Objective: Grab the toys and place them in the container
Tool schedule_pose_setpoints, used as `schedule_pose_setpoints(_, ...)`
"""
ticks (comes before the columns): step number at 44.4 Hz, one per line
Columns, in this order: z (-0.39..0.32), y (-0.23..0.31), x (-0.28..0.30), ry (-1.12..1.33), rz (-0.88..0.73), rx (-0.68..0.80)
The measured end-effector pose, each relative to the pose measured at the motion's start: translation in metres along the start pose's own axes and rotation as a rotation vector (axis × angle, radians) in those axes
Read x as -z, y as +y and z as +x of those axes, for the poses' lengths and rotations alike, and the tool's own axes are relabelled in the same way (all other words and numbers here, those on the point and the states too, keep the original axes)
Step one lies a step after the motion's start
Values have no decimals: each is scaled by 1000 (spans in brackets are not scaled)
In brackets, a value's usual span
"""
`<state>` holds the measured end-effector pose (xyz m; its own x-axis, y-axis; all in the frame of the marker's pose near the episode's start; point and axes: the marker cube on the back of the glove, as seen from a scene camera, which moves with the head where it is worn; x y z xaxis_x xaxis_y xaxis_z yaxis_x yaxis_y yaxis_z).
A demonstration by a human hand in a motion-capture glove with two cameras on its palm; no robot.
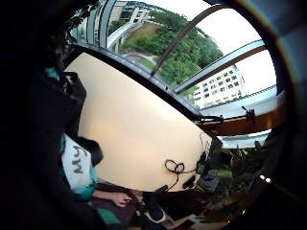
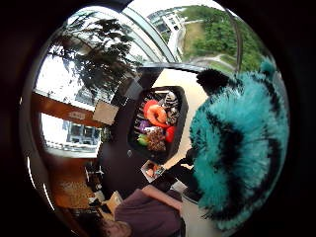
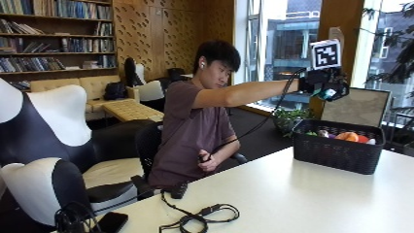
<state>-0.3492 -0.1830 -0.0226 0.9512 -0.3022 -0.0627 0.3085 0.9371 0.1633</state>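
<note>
Holding a teal-and-black furry plush toy (image 2: 242, 143) aloft, a seated person is stretching the gloved right hand (image 3: 325, 83) out at head height above a black woven basket (image 3: 335, 151) that is standing on the white bench (image 3: 291, 194) near its far end. From the outside view the hand is closing its fingers round the toy, a scrap of teal fur showing below the glove, directly above the basket's near rim. Inside the basket, toys are already lying: an orange ring-shaped piece (image 2: 157, 114), a red one (image 2: 170, 133), a green one (image 2: 142, 140), a purple one (image 2: 144, 126) and a black-and-white striped one (image 2: 171, 101), as the thumb-side palm view is showing from above, with the plush filling much of that view close to the palm. Only orange, red and green tops are peeking over the basket's rim in the outside view. The person's bare left hand (image 3: 208, 162) is resting in the lap, gripping a small dark object that cannot be made out. A coiled black cable (image 3: 202, 218) is lying on the bench's near edge, well apart from the basket, and a black-and-white armchair (image 3: 45, 145) is standing behind the person.
</note>
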Motion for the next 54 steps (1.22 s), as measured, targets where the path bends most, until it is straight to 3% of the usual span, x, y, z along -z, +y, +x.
schedule_pose_setpoints(3,-29,-10,-8,45,-3,-22)
schedule_pose_setpoints(9,-113,-18,-27,-65,-41,163)
schedule_pose_setpoints(17,-185,-26,-55,-17,-100,170)
schedule_pose_setpoints(22,-219,-24,-62,-100,-140,321)
schedule_pose_setpoints(27,-243,-23,-75,-42,-299,329)
schedule_pose_setpoints(31,-259,-21,-87,16,-410,329)
schedule_pose_setpoints(49,-252,-16,-91,104,-412,348)
schedule_pose_setpoints(54,-221,-13,-85,100,-409,361)
